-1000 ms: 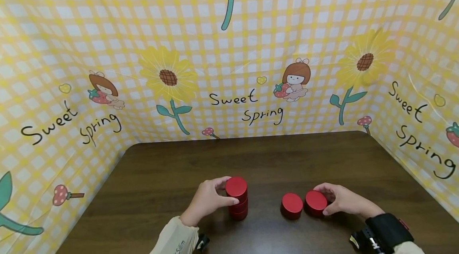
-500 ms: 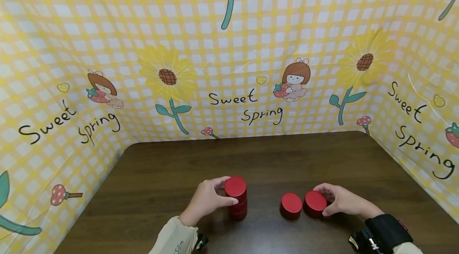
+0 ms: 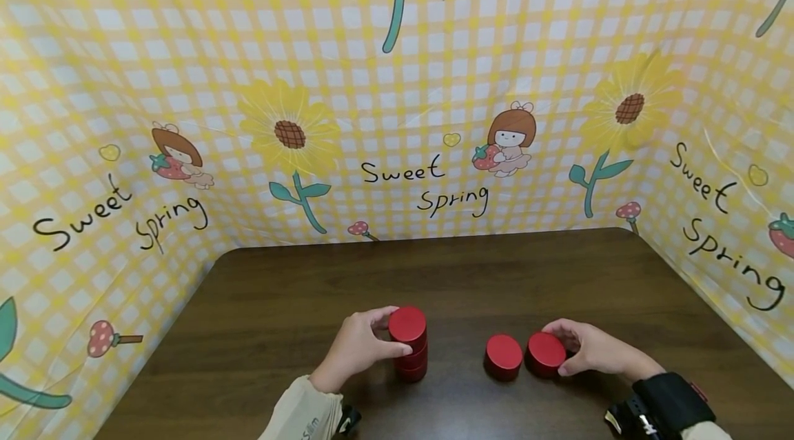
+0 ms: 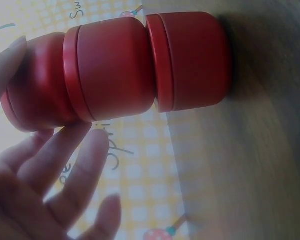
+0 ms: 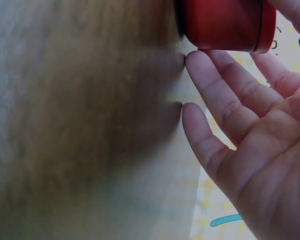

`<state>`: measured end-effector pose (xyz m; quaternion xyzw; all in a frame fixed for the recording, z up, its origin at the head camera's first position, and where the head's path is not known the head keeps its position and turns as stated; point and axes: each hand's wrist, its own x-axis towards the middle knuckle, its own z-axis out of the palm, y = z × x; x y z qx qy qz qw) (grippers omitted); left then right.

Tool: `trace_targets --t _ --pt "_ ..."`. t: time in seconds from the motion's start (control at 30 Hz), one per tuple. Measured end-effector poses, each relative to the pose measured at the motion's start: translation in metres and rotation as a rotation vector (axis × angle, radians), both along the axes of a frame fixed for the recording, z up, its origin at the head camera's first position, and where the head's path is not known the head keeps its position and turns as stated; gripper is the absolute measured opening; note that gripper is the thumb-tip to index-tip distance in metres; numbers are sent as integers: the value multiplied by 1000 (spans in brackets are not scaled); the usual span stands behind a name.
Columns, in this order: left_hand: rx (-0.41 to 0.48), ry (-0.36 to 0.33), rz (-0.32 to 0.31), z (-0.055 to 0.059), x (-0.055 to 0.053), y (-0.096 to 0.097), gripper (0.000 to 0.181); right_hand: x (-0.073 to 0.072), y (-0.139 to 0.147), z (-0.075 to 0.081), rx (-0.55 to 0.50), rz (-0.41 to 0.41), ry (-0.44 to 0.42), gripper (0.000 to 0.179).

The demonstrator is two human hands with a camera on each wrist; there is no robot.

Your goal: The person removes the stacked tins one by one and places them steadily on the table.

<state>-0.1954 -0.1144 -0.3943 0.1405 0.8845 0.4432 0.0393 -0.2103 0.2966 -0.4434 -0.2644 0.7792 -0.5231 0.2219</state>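
Note:
Three small red round lidded tins stand stacked in the middle of the head view. My left hand (image 3: pixel 358 345) pinches the top tin (image 3: pixel 407 325) between thumb and fingers. In the left wrist view the middle tin (image 4: pixel 115 70) and bottom tin (image 4: pixel 195 61) show clearly, slightly offset from each other. To the right, a fourth tin of the same kind, the right-hand tin (image 3: pixel 546 355), sits on the table with my right hand (image 3: pixel 592 350) gripping its side, thumb nearer me. Just left of it stands another matching red tin (image 3: pixel 504 357), untouched.
A dark brown wooden table (image 3: pixel 298 288) bears everything. Yellow-and-white checked cloth (image 3: pixel 384 102) with printed flowers and lettering rises behind and along both sides. A black strap (image 3: pixel 670 398) with a device is on the right wrist.

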Motion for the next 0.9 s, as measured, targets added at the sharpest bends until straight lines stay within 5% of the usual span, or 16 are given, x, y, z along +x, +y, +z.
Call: trace_targets --t 0.23,0.43,0.9 --pt "3 34 -1 -3 -1 0 67 0 3 5 6 0 -10 58" --pt "-21 72 -3 -4 -1 0 66 -3 7 14 -7 14 63 56" --pt "-68 84 -28 -4 1 -6 67 -20 -21 52 152 27 188 58"
